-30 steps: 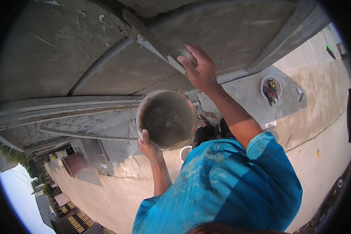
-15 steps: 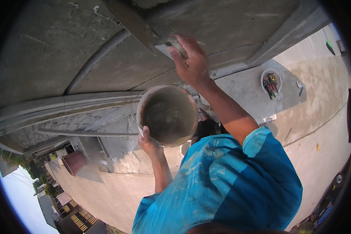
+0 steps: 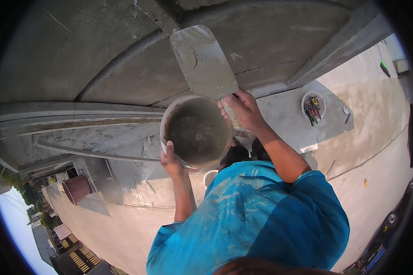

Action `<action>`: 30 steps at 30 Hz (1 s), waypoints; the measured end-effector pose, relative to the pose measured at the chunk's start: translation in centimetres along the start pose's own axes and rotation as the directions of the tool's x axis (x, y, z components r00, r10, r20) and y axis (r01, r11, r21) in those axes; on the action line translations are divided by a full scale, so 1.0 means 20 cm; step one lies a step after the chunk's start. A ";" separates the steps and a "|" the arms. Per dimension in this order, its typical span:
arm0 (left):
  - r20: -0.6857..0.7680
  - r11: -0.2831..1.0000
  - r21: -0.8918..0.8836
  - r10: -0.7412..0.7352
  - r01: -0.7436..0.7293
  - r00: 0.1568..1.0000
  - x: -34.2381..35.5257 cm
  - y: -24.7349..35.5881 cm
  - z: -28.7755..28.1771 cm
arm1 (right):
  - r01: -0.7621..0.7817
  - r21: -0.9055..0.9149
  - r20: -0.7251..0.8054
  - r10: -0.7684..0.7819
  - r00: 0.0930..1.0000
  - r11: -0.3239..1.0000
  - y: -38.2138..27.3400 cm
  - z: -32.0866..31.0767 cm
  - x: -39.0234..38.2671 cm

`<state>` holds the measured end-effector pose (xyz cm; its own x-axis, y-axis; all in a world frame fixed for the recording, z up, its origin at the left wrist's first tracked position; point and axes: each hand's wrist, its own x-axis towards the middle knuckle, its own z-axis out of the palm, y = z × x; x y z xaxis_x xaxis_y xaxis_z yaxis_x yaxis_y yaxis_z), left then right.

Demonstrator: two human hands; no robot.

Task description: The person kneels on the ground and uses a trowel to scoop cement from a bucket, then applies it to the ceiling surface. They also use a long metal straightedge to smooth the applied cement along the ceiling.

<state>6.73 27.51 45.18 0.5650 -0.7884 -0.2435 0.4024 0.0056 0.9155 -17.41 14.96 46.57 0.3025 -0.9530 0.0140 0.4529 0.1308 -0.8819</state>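
My right hand is closed round the handle of a broad, flat-bladed trowel. The blade points up and away, its face smeared with wet grey mortar. Just below the blade is a round pale bucket, its mouth facing up, with wet grey mortar inside. At the bucket's near left side, my left hand grips it, the thumb lying up along the outside and the other fingers hidden beneath. The trowel's handle is beside the bucket's far right rim.
Overhead and ahead spreads a grey plastered surface with a curved groove. Down on the floor, a white bucket of hand tools stands at the right. A reddish-brown tub is at the left. A long thin bar extends left of my bucket.
My right hand has drawn the trowel down from the plastered surface to the bucket's rim, turning its mortar-smeared face into view. My left hand still holds the bucket, nearly in place.
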 end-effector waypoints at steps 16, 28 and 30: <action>0.041 0.988 -0.110 -0.102 0.106 0.994 0.08 -0.03 -0.08 | -0.005 0.058 0.039 0.003 0.999 0.998 0.10 0.02 0.32; 0.140 0.940 -0.190 -0.258 0.282 0.956 0.14 -0.06 0.06 | 0.061 0.082 0.028 -0.063 0.998 0.995 -0.05 0.12 0.31; 0.150 0.943 -0.193 -0.244 0.271 0.958 0.15 -0.04 0.09 | 0.048 0.053 0.023 -0.049 0.999 0.997 -0.06 0.11 0.33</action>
<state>6.76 24.07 44.22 0.3351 -0.8489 -0.4087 0.6713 -0.0893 0.7358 -14.10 9.11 48.77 0.2988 -0.9519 0.0682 0.5109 0.0992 -0.8539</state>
